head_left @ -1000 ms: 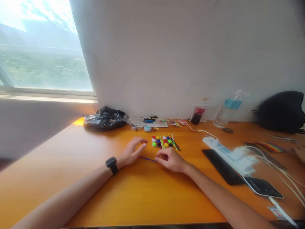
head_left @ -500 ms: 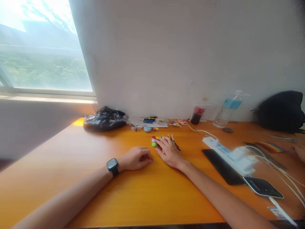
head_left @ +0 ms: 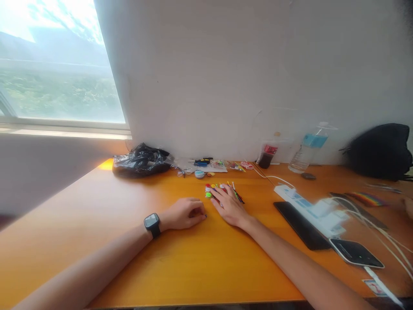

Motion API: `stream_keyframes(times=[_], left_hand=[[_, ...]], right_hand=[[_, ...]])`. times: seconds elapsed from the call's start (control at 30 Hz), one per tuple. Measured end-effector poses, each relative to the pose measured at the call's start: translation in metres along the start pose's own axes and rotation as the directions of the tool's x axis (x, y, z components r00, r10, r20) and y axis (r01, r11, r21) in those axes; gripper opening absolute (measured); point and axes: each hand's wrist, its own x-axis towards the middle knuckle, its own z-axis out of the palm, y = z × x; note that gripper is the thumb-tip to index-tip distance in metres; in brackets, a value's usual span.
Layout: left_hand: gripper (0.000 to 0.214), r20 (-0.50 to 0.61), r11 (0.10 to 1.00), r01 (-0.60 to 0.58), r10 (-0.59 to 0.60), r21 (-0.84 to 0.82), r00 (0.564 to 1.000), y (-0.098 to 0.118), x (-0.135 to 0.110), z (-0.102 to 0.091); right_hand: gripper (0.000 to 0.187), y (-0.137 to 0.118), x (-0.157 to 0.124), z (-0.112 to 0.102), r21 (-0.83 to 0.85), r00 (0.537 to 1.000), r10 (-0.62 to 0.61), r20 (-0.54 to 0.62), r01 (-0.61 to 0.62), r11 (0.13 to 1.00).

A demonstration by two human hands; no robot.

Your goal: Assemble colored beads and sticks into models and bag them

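Note:
My left hand [head_left: 184, 214], with a dark watch [head_left: 151, 221] on its wrist, rests curled on the table. Its thumb and fingers come together, and a tiny dark bit shows at the tips, too small to name. Palm down, my right hand [head_left: 229, 206] lies with its fingers stretched over a group of small coloured pieces, partly hiding them. Left of its fingers show a red round piece [head_left: 208, 186] and a bright green one [head_left: 208, 195]. Thin coloured sticks [head_left: 239, 196] with small heads lie beyond its right side.
Along the wall stand a black plastic bag [head_left: 142, 161], small packets [head_left: 237, 166], a dark pouch with a red top [head_left: 267, 157] and a water bottle [head_left: 303, 150]. To the right are a white power strip [head_left: 298, 202] with cables, a black phone-like slab [head_left: 301, 226] and a charging device [head_left: 356, 253].
My right hand's fingers have shifted slightly over the coloured pieces, and a little more of them shows. My left hand stays where it was.

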Motion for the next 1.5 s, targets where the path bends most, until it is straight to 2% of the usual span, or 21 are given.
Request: stream_keyframes(times=[0.33, 0.57, 0.67, 0.77, 0.9, 1.07, 1.23, 1.4, 1.5], left_hand=[[0.012, 0.006, 1.000, 0.018, -0.018, -0.004, 1.000, 0.002, 0.000, -0.002], [0.011, -0.005, 1.000, 0.014, -0.014, -0.021, 1.000, 0.001, 0.000, -0.002], [0.013, 0.000, 0.997, 0.055, -0.055, -0.055, 0.998, -0.003, 0.000, 0.000], [0.014, -0.031, 0.993, 0.113, -0.114, -0.031, 0.993, -0.008, 0.001, 0.002], [0.014, -0.119, 0.975, 0.199, -0.187, 0.100, 0.975, -0.009, 0.001, 0.003], [0.023, -0.163, 0.948, 0.264, -0.236, 0.178, 0.958, -0.007, 0.000, 0.002], [0.023, -0.147, 0.957, 0.240, -0.217, 0.161, 0.965, -0.006, 0.001, 0.001], [0.023, -0.137, 0.964, 0.219, -0.199, 0.150, 0.970, -0.004, 0.000, -0.001], [0.023, -0.133, 0.962, 0.225, -0.206, 0.154, 0.969, -0.004, 0.000, -0.001]], right_hand=[[0.052, 0.000, 0.000, 0.000, 0.020, 1.000, 0.002, 0.008, -0.002, 1.000], [0.049, -0.004, 0.003, -0.012, 0.077, 0.994, 0.029, -0.102, -0.021, 0.997], [0.046, -0.010, -0.001, -0.023, 0.185, 0.987, -0.023, -0.157, 0.052, 0.981], [0.041, -0.020, -0.008, -0.035, 0.263, 0.974, -0.143, -0.177, 0.187, 0.947], [0.039, -0.036, -0.016, -0.042, 0.351, 0.948, -0.303, -0.100, 0.319, 0.880], [0.030, -0.049, -0.023, -0.032, 0.398, 0.907, -0.405, 0.112, 0.332, 0.855], [0.029, -0.046, -0.023, -0.029, 0.425, 0.914, -0.390, 0.111, 0.311, 0.850], [0.021, -0.042, -0.023, -0.031, 0.474, 0.951, -0.289, 0.114, 0.203, 0.857], [0.016, -0.039, -0.021, -0.027, 0.544, 0.959, -0.254, 0.128, 0.147, 0.826]])
